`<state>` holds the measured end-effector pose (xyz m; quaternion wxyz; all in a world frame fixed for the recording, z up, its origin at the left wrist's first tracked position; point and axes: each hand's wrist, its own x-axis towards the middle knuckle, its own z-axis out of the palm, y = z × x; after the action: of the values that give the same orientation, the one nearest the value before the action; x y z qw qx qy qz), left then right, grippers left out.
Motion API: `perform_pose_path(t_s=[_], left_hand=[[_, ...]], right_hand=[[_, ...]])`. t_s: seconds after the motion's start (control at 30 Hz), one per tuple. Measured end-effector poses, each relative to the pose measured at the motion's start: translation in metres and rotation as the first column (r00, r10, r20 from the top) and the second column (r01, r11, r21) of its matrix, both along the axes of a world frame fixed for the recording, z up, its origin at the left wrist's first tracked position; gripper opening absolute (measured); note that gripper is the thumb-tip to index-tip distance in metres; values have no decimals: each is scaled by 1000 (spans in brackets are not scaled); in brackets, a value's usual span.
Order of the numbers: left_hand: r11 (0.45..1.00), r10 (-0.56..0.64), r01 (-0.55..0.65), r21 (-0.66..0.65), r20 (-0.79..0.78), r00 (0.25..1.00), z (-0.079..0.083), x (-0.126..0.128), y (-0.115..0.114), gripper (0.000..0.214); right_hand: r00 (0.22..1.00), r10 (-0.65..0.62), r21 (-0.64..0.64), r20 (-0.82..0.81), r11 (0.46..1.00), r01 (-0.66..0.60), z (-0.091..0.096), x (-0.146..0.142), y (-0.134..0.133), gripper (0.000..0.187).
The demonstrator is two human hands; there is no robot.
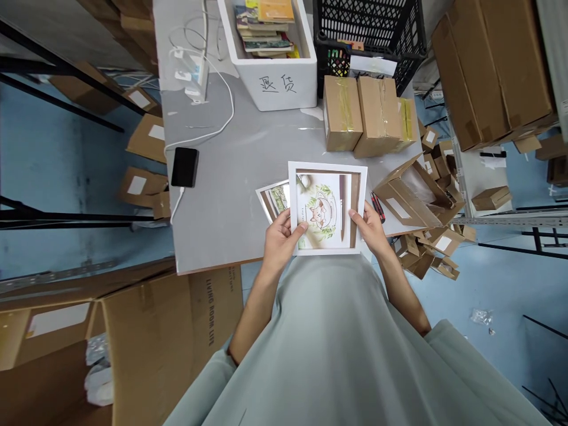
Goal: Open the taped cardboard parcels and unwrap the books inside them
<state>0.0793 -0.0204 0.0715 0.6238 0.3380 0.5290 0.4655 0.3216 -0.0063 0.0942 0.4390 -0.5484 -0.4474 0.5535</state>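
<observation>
A white picture frame (pixel 328 251) is held up in front of me over the table's near edge. Inside it shows a print of a cat in a cup ringed by green leaves, with a brown strip down its right side. My left hand (pixel 279 239) grips the frame's left edge, thumb on the front. On the right edge, my right hand (pixel 370 228) is closed the same way. Partly hidden behind the frame, a second framed picture (pixel 276 198) lies tilted on the table. A red and black tool (pixel 377 207), its kind unclear, lies beside my right hand.
On the grey table (pixel 213 219) are a phone (pixel 184 167) on a cable, a power strip (pixel 199 77), a white bin (pixel 284 89) of books, a black crate (pixel 368 26), taped cartons (pixel 342 112) and an open carton (pixel 403 204). A large open box (pixel 168 337) stands lower left.
</observation>
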Motion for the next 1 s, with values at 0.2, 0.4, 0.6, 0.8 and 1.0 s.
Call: perform_pose_path(t_s=[0.2,0.4,0.6,0.8,1.0], left_hand=[[998,-59,57,30,51,997,-1,-9,-1,69],[994,-102,101,34,27,994,-12,-30,-3,69],[988,27,23,154,-309,951,-21,-41,-8,76],[978,-169,160,134,56,984,-5,-23,-23,80],[999,9,-11,44,56,998,-11,-37,-21,57]], right_hand=[[999,14,20,31,1000,-15,5,-6,-8,57],[998,5,36,58,999,-7,4,-26,-17,55],[983,-79,85,165,994,66,-5,-56,-28,49],[868,27,164,495,979,-123,-6,-107,-50,53],[713,169,215,680,885,-414,7,-126,-58,56]])
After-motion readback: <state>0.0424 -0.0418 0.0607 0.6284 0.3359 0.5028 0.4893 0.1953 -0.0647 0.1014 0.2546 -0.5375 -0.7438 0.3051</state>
